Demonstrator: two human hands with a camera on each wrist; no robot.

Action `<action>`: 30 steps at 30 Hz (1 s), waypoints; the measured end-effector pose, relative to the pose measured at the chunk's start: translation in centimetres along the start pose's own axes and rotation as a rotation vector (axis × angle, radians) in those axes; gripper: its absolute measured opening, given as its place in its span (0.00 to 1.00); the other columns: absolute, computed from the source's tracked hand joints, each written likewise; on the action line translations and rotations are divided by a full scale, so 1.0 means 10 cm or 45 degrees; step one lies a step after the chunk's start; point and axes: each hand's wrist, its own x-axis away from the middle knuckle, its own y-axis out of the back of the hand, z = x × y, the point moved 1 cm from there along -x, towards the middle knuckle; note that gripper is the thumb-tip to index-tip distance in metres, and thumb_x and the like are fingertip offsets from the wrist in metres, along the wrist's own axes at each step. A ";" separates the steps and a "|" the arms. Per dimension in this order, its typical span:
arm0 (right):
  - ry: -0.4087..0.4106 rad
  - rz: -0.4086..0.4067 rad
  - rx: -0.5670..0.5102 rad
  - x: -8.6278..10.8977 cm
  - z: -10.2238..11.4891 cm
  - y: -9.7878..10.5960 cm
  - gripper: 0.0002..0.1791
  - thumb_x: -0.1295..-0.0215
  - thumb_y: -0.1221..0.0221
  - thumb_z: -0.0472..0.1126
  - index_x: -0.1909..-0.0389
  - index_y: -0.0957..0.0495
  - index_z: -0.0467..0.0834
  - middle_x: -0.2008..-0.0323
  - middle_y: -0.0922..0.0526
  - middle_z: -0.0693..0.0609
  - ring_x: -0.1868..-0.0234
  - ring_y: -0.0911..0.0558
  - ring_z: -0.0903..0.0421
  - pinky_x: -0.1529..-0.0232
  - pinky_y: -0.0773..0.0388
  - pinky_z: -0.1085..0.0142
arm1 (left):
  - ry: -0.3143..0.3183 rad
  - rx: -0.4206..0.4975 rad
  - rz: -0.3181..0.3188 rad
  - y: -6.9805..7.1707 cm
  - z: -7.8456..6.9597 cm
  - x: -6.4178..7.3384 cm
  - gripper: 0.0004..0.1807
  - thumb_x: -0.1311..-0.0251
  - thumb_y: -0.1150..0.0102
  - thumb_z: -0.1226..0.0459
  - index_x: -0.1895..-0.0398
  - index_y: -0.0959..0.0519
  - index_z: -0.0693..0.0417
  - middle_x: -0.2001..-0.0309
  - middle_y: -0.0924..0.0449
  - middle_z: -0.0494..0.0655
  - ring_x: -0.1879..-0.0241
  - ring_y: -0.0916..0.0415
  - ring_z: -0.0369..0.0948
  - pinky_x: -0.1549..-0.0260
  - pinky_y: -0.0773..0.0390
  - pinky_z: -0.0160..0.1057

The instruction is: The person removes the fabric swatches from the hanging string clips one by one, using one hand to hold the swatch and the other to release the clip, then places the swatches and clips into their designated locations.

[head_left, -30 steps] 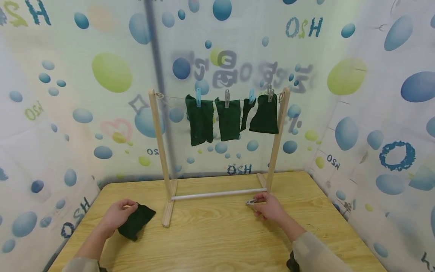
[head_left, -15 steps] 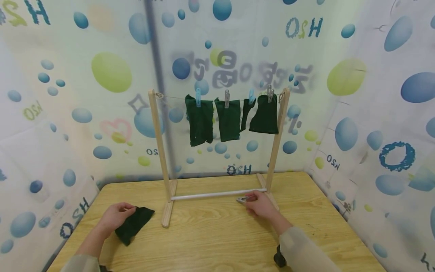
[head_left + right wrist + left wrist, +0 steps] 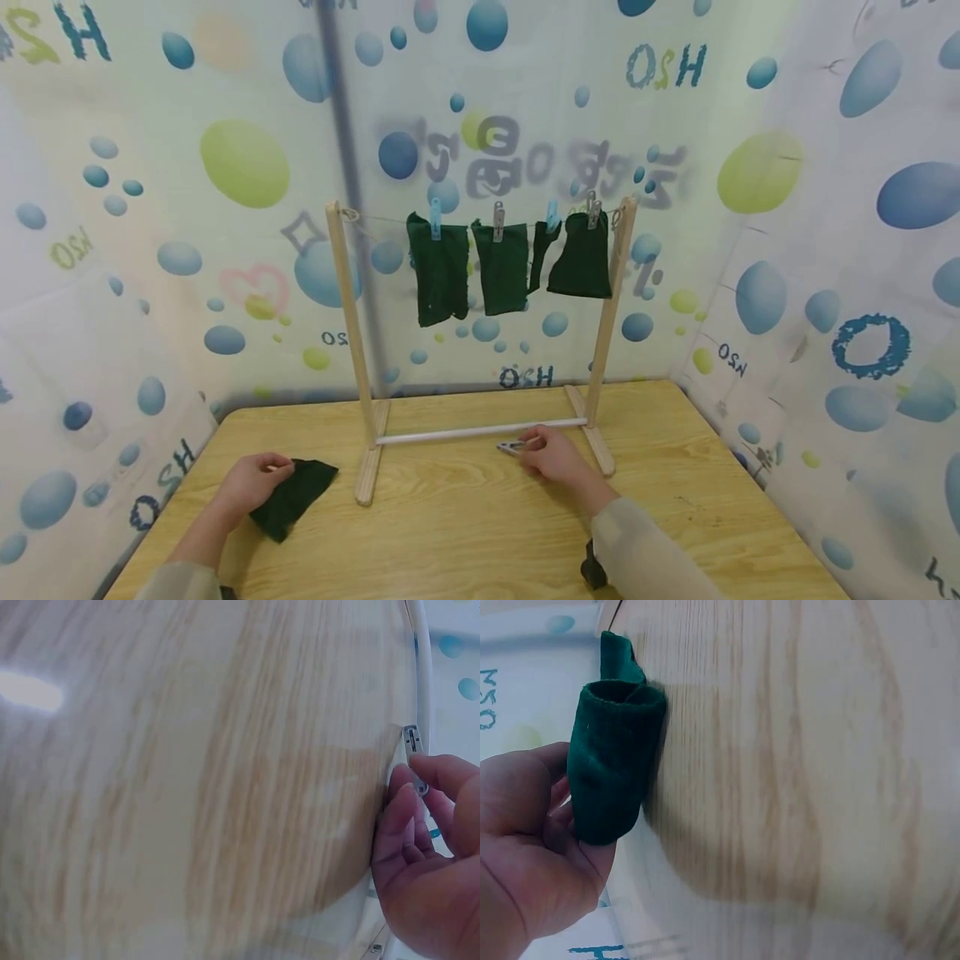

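Pinching green cloth (image 3: 296,498) by one side in left grip (image 3: 251,485), left of the wooden rack (image 3: 352,325), likely leaving the rest free; pinching clothespin (image 3: 509,448) in right grip (image 3: 555,456), in front of the rack, presumably keeping one end clear.

The tabletop (image 3: 480,542) presents a smooth wood-grain surface with a glossy finish; it returns a bright highlight in the right wrist view. The rack posts (image 3: 349,325) are pale, matt wood. The crossbar (image 3: 465,434) is smooth and white, plastic in appearance. The held cloth (image 3: 611,769) is matt green fabric with a soft, velvety nap. The hanging cloths (image 3: 440,275) are matt fabric with rough, frayed edges. The blue clips (image 3: 436,219) appear to be plastic. The held clip (image 3: 412,739) is smooth and grey; whether metal or plastic cannot be determined.
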 end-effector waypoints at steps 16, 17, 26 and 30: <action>-0.048 -0.090 0.133 -0.07 -0.06 -0.07 0.16 0.31 0.26 0.39 0.45 0.13 0.43 0.60 0.16 0.48 0.68 0.21 0.56 0.68 0.25 0.67 | -0.018 -0.029 -0.029 -0.06 -0.01 -0.05 0.17 0.20 0.42 0.62 0.44 0.17 0.71 0.44 0.17 0.75 0.46 0.18 0.64 0.48 0.17 0.61; -0.049 -0.087 0.130 -0.07 -0.06 -0.07 0.16 0.31 0.26 0.39 0.45 0.13 0.43 0.60 0.16 0.48 0.68 0.22 0.56 0.69 0.25 0.67 | -0.014 -0.034 -0.039 -0.04 -0.01 -0.05 0.17 0.20 0.43 0.63 0.44 0.17 0.72 0.44 0.17 0.75 0.47 0.18 0.65 0.48 0.17 0.62; -0.065 -0.064 0.063 -0.09 -0.10 -0.07 0.15 0.30 0.27 0.37 0.44 0.14 0.42 0.60 0.17 0.48 0.73 0.23 0.58 0.73 0.25 0.68 | 0.028 -0.061 -0.104 0.05 0.08 -0.03 0.21 0.20 0.44 0.61 0.41 0.19 0.74 0.45 0.17 0.77 0.48 0.17 0.68 0.48 0.17 0.63; -0.029 -0.049 0.070 -0.06 -0.11 -0.05 0.16 0.29 0.28 0.38 0.43 0.15 0.40 0.58 0.15 0.46 0.70 0.21 0.57 0.71 0.22 0.66 | -0.039 -0.102 -0.027 0.10 0.14 -0.02 0.21 0.22 0.37 0.60 0.38 0.19 0.70 0.51 0.13 0.70 0.53 0.14 0.61 0.55 0.14 0.56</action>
